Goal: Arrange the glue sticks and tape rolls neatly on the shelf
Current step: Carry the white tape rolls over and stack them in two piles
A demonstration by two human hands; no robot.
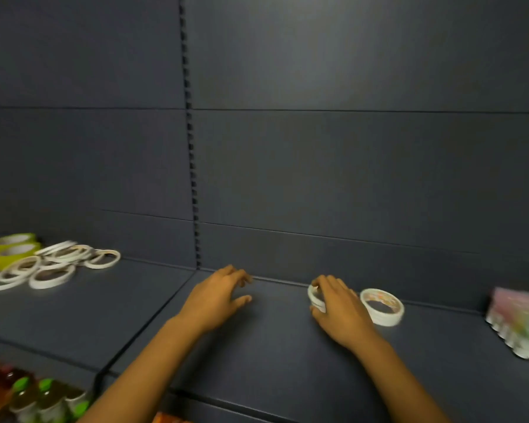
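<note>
On the dark shelf (257, 346), toward the far right, a white tape roll (382, 306) lies tilted, its open hole facing up and toward the near left, so its axis leans rather than standing upright; a speckled pattern shows on its inner rim. Just left of it, the right hand (339, 309) grips a second white tape roll (315, 299) on edge, fingers curled over the top and thumb underneath at the near side, the roll's flat face turned leftward and its axis running roughly left to right. Whether the two rolls touch is hidden by the hand. The left hand (219, 296) rests further left near the back wall of the shelf, palm down, fingers loosely spread and slightly bent, thumb out to the right, holding nothing; its fingertips sit close to the seam where shelf meets back panel. Well apart on the far left of the adjoining shelf section, a loose heap of thin white tape rolls (52, 265) lies flat and overlapping, holes facing up, with yellow-green tape rolls (9, 248) stacked beside them at the far left edge. At the right edge sits a blurred pastel package (519, 319). On the lower level at the near left stand bottles with green caps (34, 395).
</note>
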